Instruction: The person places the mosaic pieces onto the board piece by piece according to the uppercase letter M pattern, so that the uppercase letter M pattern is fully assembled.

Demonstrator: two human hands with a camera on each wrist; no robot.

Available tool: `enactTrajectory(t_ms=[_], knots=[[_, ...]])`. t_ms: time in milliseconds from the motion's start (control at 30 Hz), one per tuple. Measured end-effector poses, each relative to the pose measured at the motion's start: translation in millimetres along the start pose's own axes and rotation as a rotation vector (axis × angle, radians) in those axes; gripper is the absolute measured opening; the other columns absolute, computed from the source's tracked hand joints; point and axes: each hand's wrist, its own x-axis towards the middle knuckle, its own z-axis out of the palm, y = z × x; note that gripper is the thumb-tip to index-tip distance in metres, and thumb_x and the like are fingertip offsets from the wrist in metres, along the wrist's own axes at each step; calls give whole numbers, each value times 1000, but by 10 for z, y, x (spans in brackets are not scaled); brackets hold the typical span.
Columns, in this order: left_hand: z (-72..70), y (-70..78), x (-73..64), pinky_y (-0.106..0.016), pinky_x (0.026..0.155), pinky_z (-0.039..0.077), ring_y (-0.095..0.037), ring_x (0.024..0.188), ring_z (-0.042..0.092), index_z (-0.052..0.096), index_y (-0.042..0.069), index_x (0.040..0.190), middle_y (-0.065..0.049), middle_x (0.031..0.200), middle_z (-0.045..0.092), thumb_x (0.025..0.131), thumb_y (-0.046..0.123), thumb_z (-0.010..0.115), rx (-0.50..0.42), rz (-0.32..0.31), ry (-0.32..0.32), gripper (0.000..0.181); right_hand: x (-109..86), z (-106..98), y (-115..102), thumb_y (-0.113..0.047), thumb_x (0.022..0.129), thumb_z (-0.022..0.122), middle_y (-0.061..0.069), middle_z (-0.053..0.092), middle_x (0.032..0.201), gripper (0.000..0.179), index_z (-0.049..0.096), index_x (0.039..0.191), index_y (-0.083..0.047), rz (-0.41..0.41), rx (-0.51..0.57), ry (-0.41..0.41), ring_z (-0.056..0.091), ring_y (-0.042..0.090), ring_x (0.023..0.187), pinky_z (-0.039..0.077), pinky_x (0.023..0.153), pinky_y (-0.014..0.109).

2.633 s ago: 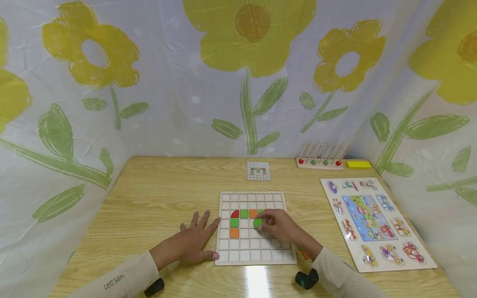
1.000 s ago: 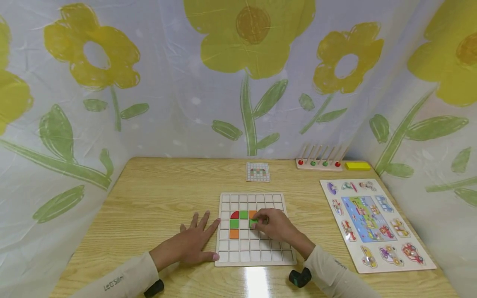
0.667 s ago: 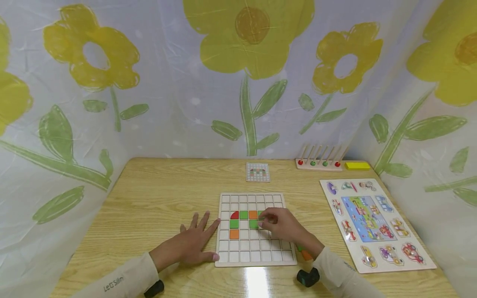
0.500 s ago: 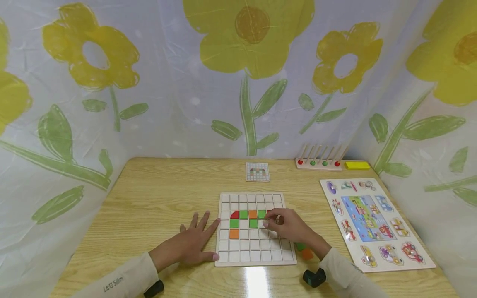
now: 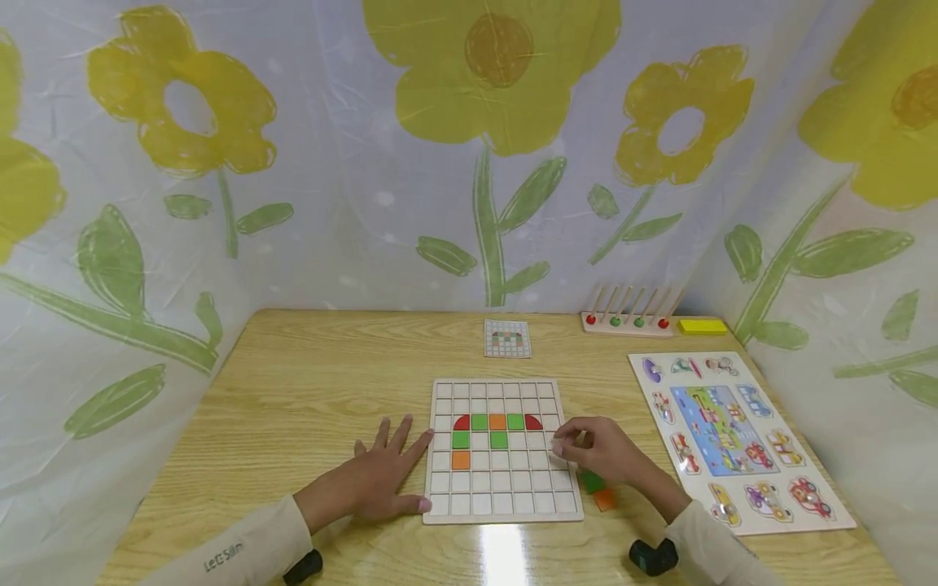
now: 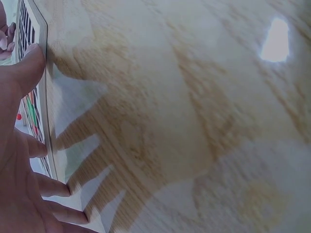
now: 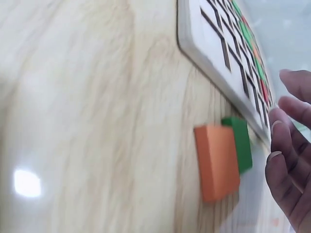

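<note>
A wooden grid board (image 5: 491,482) lies in the middle of the table. Its upper row of tiles runs from a rounded red tile (image 5: 462,423) through green and orange squares to a second rounded red tile (image 5: 533,422). Below sit a green square (image 5: 460,440), an orange square (image 5: 460,461) and another green square (image 5: 499,440). My left hand (image 5: 377,480) rests spread, fingertips and thumb at the board's left edge. Beyond the right edge, my right hand (image 5: 601,452) hovers with loosely bent fingers, holding nothing. Beneath it lie a loose green tile (image 7: 240,145) and an orange tile (image 7: 218,162), side by side.
A small pattern card (image 5: 507,338) lies behind the board. At the back right stand a pegged bead rack (image 5: 627,323) and a yellow block (image 5: 702,326). A picture puzzle board (image 5: 799,456) occupies the right side.
The right hand has placed the green square in the second tile row and let go. It has then moved right, off the board, uncovering the right red tile. The left hand stays still.
</note>
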Motion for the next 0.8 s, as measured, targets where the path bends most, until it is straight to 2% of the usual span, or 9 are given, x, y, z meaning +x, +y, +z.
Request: enactTrajectory(t_ms=[433, 667, 800], knots=[[14, -12, 22, -83, 98, 29, -60, 147, 10, 15, 21, 163, -27, 166, 9, 87, 76, 55, 14, 1, -5, 102, -284, -125, 160, -32, 90, 77, -8, 68, 85, 20, 76, 99, -15, -30, -45, 17, 55, 1, 65, 49, 60, 23], [-4, 1, 8, -83, 97, 28, -61, 146, 10, 15, 20, 163, -27, 166, 9, 87, 74, 56, 3, 4, -5, 101, -413, -161, 169, -37, 87, 79, -10, 66, 85, 24, 75, 99, -17, 47, -91, 24, 58, 1, 75, 50, 67, 24], [-12, 7, 9, -82, 99, 27, -60, 147, 9, 16, 20, 163, -26, 166, 8, 88, 72, 57, -3, 0, -7, 100, -462, -162, 163, -41, 86, 79, -10, 64, 83, 28, 75, 100, -17, 84, -105, 33, 58, 1, 75, 49, 67, 24]])
